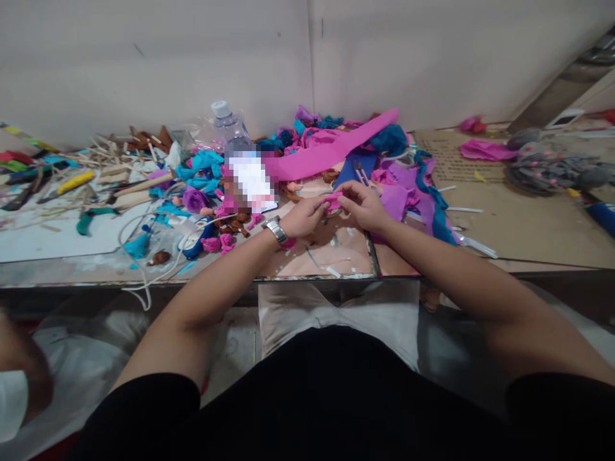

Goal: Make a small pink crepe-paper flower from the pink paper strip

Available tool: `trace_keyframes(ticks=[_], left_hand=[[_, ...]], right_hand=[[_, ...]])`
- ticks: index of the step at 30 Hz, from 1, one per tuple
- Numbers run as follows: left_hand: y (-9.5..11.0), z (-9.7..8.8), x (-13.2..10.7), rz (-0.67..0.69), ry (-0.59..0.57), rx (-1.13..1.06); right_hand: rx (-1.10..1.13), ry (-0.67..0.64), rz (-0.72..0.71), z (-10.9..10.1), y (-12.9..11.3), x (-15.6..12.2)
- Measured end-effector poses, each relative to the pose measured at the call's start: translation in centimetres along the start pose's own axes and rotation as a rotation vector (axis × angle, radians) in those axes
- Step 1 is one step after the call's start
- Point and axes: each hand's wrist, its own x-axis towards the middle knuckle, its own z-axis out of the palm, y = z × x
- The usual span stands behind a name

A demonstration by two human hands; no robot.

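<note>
Between my two hands is a small piece of pink crepe paper (332, 202), pinched from both sides above the table. My left hand (303, 218), with a metal watch on its wrist, grips the paper's left side with thumb and fingers. On the right side, the fingers of my right hand (364, 203) close on the same piece. Behind them stretches a long pink crepe paper strip (321, 160). A blue sheet (353, 168) with scissors (359, 171) on it lies just beyond my right hand. Purple crepe paper (401, 192) is at its right.
A phone (253, 182) leans by a plastic bottle (233, 128), among blue, purple and pink paper flowers. Wooden sticks and a yellow cutter (75, 182) lie left, near a white cable (144, 256). Cardboard (509, 224) covers the right side. Another person's arm (22, 365) shows lower left.
</note>
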Motion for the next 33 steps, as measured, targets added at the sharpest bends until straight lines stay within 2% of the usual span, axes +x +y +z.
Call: trace_keyframes(ticks=[5, 8, 14, 23, 27, 33], left_hand=[[0.2, 0.0, -0.1, -0.002, -0.04, 0.039], [0.4, -0.1, -0.1, 0.011, -0.045, 0.01], [0.7, -0.3, 0.0, -0.045, -0.089, -0.237], [0.9, -0.3, 0.2, -0.165, -0.13, -0.481], [1.0, -0.5, 0.2, -0.133, -0.079, -0.346], [1.2, -0.4, 0.2, -0.008, 0.041, -0.07]], right_hand=[[-0.123, -0.073, -0.043, -0.1, -0.6, -0.1], [-0.158, -0.058, -0.069, 0.0, -0.9, -0.1], [-0.17, -0.022, -0.104, 0.0, -0.8, -0.1], [-0.131, -0.065, -0.082, 0.1, -1.3, -0.2], [-0.027, -0.068, -0.035, 0.2, -1.4, -0.1], [-0.034, -0.03, -0.01, 0.3, -1.1, 0.1]])
